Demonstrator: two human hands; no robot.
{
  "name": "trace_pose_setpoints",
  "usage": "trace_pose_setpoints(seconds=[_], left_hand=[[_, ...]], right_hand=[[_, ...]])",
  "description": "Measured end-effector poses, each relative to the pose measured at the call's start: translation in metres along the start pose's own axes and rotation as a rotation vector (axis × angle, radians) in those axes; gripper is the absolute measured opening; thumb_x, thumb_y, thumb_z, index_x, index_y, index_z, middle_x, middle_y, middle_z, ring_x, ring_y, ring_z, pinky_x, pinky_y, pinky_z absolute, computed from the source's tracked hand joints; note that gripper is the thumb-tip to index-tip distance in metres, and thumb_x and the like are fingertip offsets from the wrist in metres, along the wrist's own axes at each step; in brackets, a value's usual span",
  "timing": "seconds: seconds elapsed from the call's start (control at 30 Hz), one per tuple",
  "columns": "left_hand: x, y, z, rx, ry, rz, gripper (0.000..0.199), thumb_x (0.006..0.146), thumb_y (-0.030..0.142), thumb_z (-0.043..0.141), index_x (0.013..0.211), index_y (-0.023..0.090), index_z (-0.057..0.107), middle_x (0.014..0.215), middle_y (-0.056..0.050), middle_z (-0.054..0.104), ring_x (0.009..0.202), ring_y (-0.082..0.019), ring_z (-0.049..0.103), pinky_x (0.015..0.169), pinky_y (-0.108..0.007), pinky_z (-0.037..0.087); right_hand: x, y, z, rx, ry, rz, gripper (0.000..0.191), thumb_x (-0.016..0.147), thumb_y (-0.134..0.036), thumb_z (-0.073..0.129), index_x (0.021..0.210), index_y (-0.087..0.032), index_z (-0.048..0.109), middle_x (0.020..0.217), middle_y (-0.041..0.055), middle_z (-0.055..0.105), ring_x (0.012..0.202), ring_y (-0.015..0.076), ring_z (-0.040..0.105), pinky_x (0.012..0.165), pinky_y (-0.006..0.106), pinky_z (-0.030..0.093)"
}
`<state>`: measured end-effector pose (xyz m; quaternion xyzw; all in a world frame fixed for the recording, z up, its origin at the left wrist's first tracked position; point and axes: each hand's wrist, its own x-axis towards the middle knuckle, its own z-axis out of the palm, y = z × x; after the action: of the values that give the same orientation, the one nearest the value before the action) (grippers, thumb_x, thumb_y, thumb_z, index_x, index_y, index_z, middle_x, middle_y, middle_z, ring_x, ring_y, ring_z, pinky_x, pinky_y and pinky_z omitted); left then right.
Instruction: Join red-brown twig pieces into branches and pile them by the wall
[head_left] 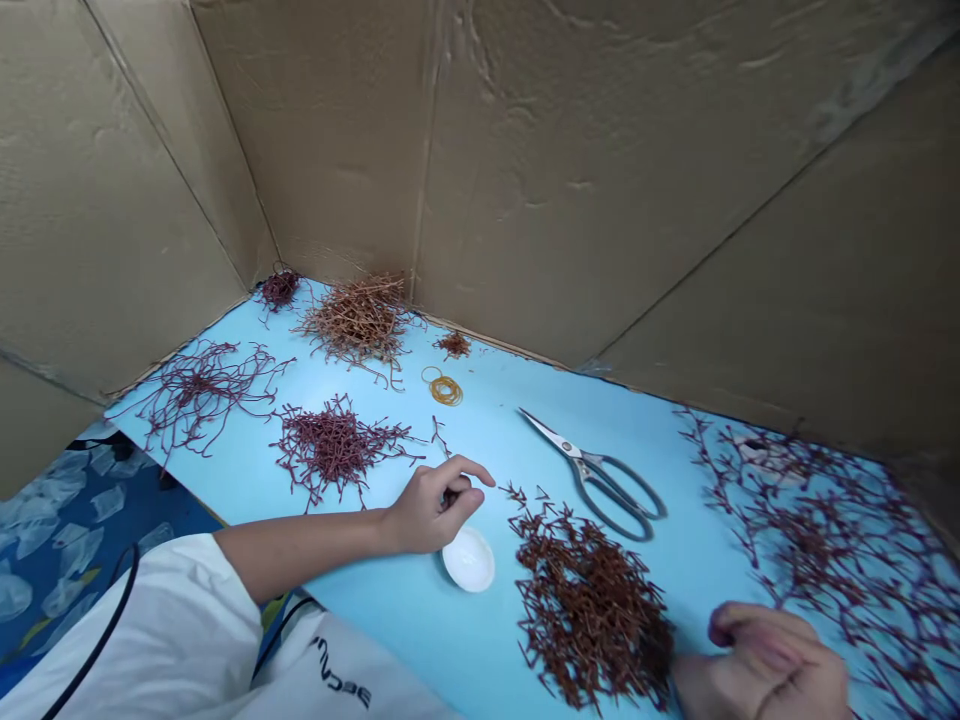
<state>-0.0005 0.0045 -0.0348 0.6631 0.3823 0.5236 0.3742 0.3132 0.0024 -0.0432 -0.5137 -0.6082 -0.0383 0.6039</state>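
My left hand is over the middle of the blue table, its index finger and thumb nearly meeting and the other fingers curled. A small forked stem piece lies just beyond those fingertips; whether they hold anything is unclear. Beside the hand is a small white dish. At lower right, my right hand is closed, slightly blurred, with a purplish fingertip; its grip is hidden. It is between a dense heap of short reddish-brown stem pieces and a spread of purple branching stems.
Scissors with grey handles lie beyond the brown heap. Yellow rubber bands lie farther back. Other piles include short purple stems, long purple stems and tan stems. Cardboard walls border the table's back.
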Motion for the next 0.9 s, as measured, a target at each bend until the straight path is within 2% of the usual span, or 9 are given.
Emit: trace_pose_setpoints(seconds=[0.07, 0.17, 0.27, 0.37, 0.47, 0.53, 0.67, 0.77, 0.9], left_hand=[[-0.001, 0.000, 0.000, -0.008, -0.026, -0.002, 0.019, 0.102, 0.029, 0.060, 0.114, 0.018, 0.069, 0.055, 0.009, 0.042, 0.048, -0.010, 0.037, 0.053, -0.023, 0.033], [-0.001, -0.001, -0.003, -0.024, -0.027, -0.019, 0.020, 0.101, 0.028, 0.062, 0.116, 0.017, 0.069, 0.057, 0.009, 0.046, 0.050, -0.009, 0.040, 0.055, -0.022, 0.035], [0.004, -0.003, -0.007, -0.043, 0.034, -0.062, 0.018, 0.104, 0.028, 0.059, 0.117, 0.017, 0.066, 0.058, 0.009, 0.049, 0.051, -0.009, 0.043, 0.057, -0.021, 0.037], [0.010, -0.003, -0.009, -0.061, 0.085, -0.103, 0.017, 0.107, 0.029, 0.056, 0.118, 0.018, 0.063, 0.059, 0.009, 0.052, 0.052, -0.010, 0.047, 0.057, -0.021, 0.038], [0.012, -0.002, -0.009, -0.068, 0.092, -0.127, 0.018, 0.107, 0.032, 0.057, 0.118, 0.019, 0.063, 0.059, 0.008, 0.054, 0.052, -0.010, 0.048, 0.056, -0.021, 0.038], [0.010, -0.001, -0.008, -0.048, 0.092, -0.130, 0.018, 0.106, 0.032, 0.059, 0.117, 0.019, 0.063, 0.060, 0.008, 0.056, 0.052, -0.010, 0.050, 0.057, -0.021, 0.040], [0.004, 0.000, -0.005, 0.021, 0.080, -0.112, 0.015, 0.103, 0.029, 0.062, 0.114, 0.019, 0.065, 0.059, 0.008, 0.058, 0.051, -0.010, 0.053, 0.057, -0.021, 0.043], [0.001, 0.000, -0.003, 0.064, 0.072, -0.069, 0.013, 0.102, 0.027, 0.063, 0.112, 0.019, 0.066, 0.058, 0.007, 0.059, 0.052, -0.011, 0.056, 0.058, -0.022, 0.045], [0.001, -0.003, -0.002, 0.102, 0.117, 0.008, 0.013, 0.100, 0.022, 0.064, 0.112, 0.020, 0.067, 0.070, 0.004, 0.066, 0.061, -0.011, 0.062, 0.063, -0.022, 0.050]], right_hand=[[0.000, -0.001, -0.001, -0.033, 0.090, -0.053, 0.062, 0.104, -0.058, 0.054, 0.052, -0.025, 0.048, 0.043, 0.0009, 0.045, 0.040, 0.0172, 0.042, 0.043, 0.032, 0.027], [0.000, 0.000, -0.005, -0.037, 0.075, -0.055, 0.071, 0.105, -0.062, 0.052, 0.046, -0.024, 0.044, 0.041, -0.0005, 0.039, 0.037, 0.0147, 0.041, 0.043, 0.031, 0.027], [0.005, 0.001, -0.008, -0.026, 0.090, -0.008, 0.073, 0.106, -0.066, 0.045, 0.047, -0.025, 0.036, 0.043, -0.0015, 0.036, 0.039, 0.0145, 0.044, 0.044, 0.030, 0.029], [0.012, 0.002, -0.008, -0.046, 0.125, 0.068, 0.056, 0.107, -0.058, 0.047, 0.062, -0.025, 0.043, 0.052, -0.0036, 0.043, 0.043, 0.0131, 0.042, 0.046, 0.028, 0.030], [0.016, 0.002, -0.007, -0.053, 0.139, 0.134, 0.046, 0.105, -0.062, 0.046, 0.076, -0.026, 0.042, 0.065, -0.0038, 0.052, 0.045, 0.0119, 0.043, 0.046, 0.027, 0.034], [0.014, 0.003, -0.008, -0.071, 0.117, 0.158, 0.053, 0.104, -0.070, 0.042, 0.074, -0.026, 0.042, 0.063, -0.0027, 0.053, 0.046, 0.0124, 0.045, 0.047, 0.028, 0.035], [0.007, 0.003, -0.014, -0.106, 0.042, 0.189, 0.071, 0.103, -0.079, 0.034, 0.055, -0.027, 0.036, 0.046, -0.0023, 0.041, 0.043, 0.0135, 0.044, 0.048, 0.030, 0.032], [0.006, 0.003, -0.015, -0.114, 0.018, 0.209, 0.068, 0.106, -0.072, 0.036, 0.057, -0.026, 0.042, 0.050, -0.0009, 0.047, 0.045, 0.0136, 0.048, 0.049, 0.030, 0.037], [0.012, 0.002, -0.012, -0.104, 0.028, 0.176, 0.050, 0.109, -0.060, 0.043, 0.076, -0.024, 0.053, 0.066, 0.0003, 0.059, 0.054, 0.0143, 0.055, 0.053, 0.028, 0.044]])
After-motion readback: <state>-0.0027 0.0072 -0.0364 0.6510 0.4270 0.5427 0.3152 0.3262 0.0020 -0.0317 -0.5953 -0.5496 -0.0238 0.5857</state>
